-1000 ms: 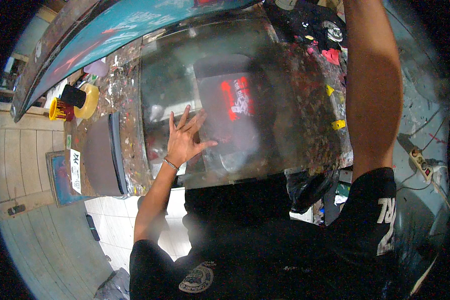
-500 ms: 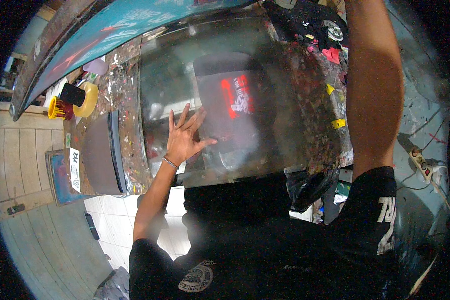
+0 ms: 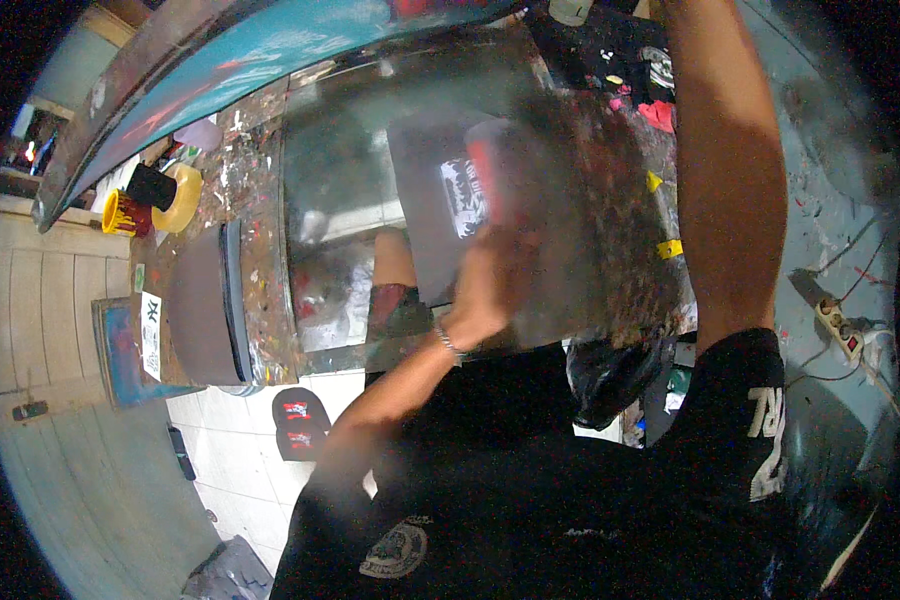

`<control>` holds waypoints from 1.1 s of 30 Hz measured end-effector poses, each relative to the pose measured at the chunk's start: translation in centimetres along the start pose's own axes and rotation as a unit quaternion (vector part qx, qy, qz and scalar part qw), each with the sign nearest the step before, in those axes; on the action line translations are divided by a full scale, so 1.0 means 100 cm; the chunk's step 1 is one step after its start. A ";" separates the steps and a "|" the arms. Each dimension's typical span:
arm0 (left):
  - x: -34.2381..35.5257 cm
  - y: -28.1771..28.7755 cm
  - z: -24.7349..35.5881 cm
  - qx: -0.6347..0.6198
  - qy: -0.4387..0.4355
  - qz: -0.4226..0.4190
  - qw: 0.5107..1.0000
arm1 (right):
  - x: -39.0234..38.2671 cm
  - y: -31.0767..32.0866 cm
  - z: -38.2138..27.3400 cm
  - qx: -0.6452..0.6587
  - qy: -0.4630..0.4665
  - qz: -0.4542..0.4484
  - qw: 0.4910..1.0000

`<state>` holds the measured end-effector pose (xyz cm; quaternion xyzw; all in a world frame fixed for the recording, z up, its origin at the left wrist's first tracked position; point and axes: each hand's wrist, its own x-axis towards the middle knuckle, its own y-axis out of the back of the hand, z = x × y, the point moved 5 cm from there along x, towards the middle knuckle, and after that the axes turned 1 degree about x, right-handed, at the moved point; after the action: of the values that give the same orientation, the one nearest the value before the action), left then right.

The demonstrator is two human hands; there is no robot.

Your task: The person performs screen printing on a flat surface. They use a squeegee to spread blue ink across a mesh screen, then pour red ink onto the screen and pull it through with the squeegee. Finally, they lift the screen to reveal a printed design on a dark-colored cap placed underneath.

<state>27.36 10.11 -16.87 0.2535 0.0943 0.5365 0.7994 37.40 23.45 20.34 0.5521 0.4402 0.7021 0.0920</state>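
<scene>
My left hand [image 3: 495, 285] reaches over the near right part of a dark fabric panel [image 3: 425, 190] on the glass-topped table [image 3: 335, 155]. Motion smears its fingers, so I cannot tell whether they grip the panel. A red and white print [image 3: 462, 198] shows on the panel, its red part blurred. My right forearm [image 3: 730, 180] extends up past the top edge of the view, and the right hand is out of sight. A screen printing frame [image 3: 240, 70] with teal mesh stands tilted up across the far left.
At the left are stacked dark panels [image 3: 200, 305], a yellow tape roll [image 3: 177, 200] and a red-and-yellow cup [image 3: 122, 213]. A dark rounded piece [image 3: 300, 425] with two red prints appears over the white floor tiles. Rightward are a black plastic bag [image 3: 620, 375] and a power strip [image 3: 838, 330].
My left hand has moved right from the panel's left side, its spread fingers now blurred. The print looks shifted and smeared. The rounded piece by the floor has come into view.
</scene>
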 end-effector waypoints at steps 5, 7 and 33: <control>-0.004 0.136 0.139 0.299 -0.282 0.177 0.894 | -0.046 0.000 -0.020 -0.022 -0.133 -0.152 0.979; 0.001 0.197 0.160 0.413 -0.266 0.278 0.826 | -0.079 -0.014 -0.015 -0.077 -0.089 -0.195 0.974; -0.073 0.110 -0.052 0.273 -0.111 -0.042 0.955 | -0.353 -0.124 -0.112 0.114 -0.043 -0.232 0.965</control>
<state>13.30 8.35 -16.65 0.5158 0.1582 0.4251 0.7268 36.54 3.28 -13.08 0.4709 0.6293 0.5823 0.2078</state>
